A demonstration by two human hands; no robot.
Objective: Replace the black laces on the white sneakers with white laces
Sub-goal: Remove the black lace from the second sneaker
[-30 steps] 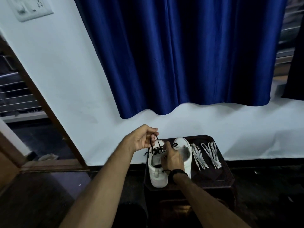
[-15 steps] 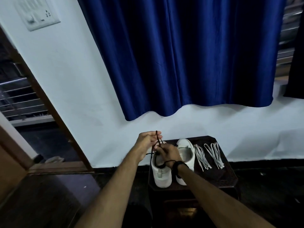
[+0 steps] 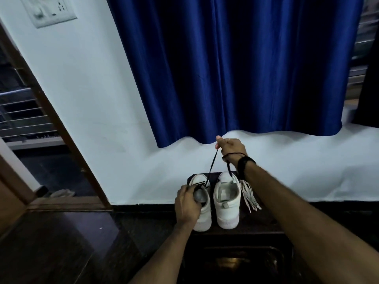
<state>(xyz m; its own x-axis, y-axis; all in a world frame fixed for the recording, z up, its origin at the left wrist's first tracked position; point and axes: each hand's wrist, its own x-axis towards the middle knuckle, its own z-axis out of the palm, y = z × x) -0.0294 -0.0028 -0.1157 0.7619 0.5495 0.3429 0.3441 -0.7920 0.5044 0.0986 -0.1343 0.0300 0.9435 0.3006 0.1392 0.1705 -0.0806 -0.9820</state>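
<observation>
Pulling the black lace (image 3: 211, 167) up taut, the right hand (image 3: 231, 149) pinches it in curled fingers while the left hand (image 3: 187, 203) grips the left sneaker (image 3: 202, 210) on the desk (image 3: 266, 220). A hard tug may snag an eyelet and tip the shoe, or drag the dangling end into the white laces (image 3: 249, 194) beside the right sneaker (image 3: 226, 201).

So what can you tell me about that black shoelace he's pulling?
The black lace is a thin, dark cord that looks like woven fabric. It runs taut and slanted from the top of the left sneaker up to the right hand, which pinches it high above the shoes. A loose end dangles below that hand. The lower part is still threaded in the sneaker, which the left hand holds steady.
</observation>
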